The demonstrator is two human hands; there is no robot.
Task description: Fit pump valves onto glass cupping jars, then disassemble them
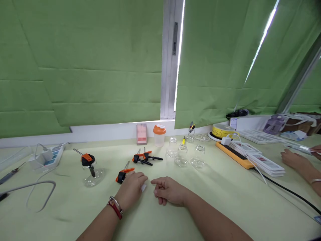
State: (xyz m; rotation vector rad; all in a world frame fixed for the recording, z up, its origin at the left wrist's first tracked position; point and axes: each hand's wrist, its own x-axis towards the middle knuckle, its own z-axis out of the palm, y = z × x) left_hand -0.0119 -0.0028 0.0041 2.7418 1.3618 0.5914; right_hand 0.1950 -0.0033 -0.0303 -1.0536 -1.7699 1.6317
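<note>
My left hand [132, 188], palm down just above the table, has its fingers bent and together around a small whitish piece [143, 187] that peeks out by the thumb side. What this piece is cannot be made out. My right hand [172, 191] faces it across a small gap, index finger stretched out and the others curled, with nothing visible in it. Right behind my left hand lies a black-and-orange dispenser top [121, 176] with a metal spout. Two more such tops [141, 160] [149, 156] lie farther back. At left, another top [87, 160] sits on a glass bottle [94, 177].
Several upside-down glass jars [182, 155] stand right of centre near an orange-lidded cup [159, 135]. An orange power strip [234, 155] and stacked white trays [268, 164] lie to the right. A co-worker's hand [294, 160] is at far right. Cables and a white power strip [48, 159] occupy the left.
</note>
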